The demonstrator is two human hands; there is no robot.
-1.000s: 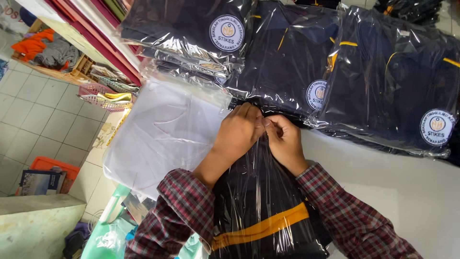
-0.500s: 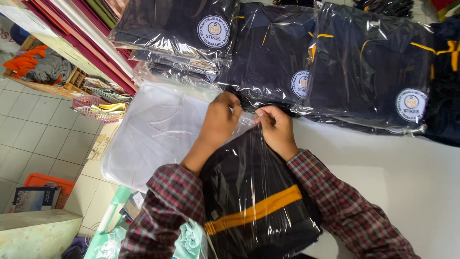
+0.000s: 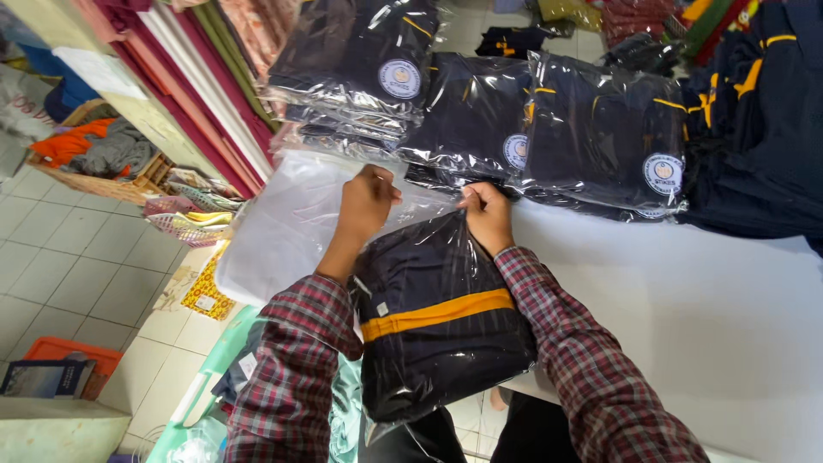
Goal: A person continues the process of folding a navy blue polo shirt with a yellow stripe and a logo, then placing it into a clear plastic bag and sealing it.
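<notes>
A folded dark navy garment with an orange stripe sits inside a clear plastic bag (image 3: 441, 321) that hangs over the near edge of a white table (image 3: 686, 317). My left hand (image 3: 367, 204) pinches the bag's open top at its left corner. My right hand (image 3: 487, 214) grips the same top edge at the right corner. Both arms wear a red plaid shirt. Under and left of the bag lies a stack of empty clear bags (image 3: 287, 227).
Several bagged navy garments with round badges (image 3: 480, 111) lie in overlapping piles along the table's far side. Loose navy clothing (image 3: 763, 146) is heaped at the right. Fabric bolts (image 3: 201, 94) lean at the left above a tiled floor with baskets (image 3: 184, 227) and an orange crate (image 3: 64, 356).
My hands have spread apart along the bag's top edge, from nearly touching to opposite corners. The camera view has shifted, so the table and piles sit further right and lower.
</notes>
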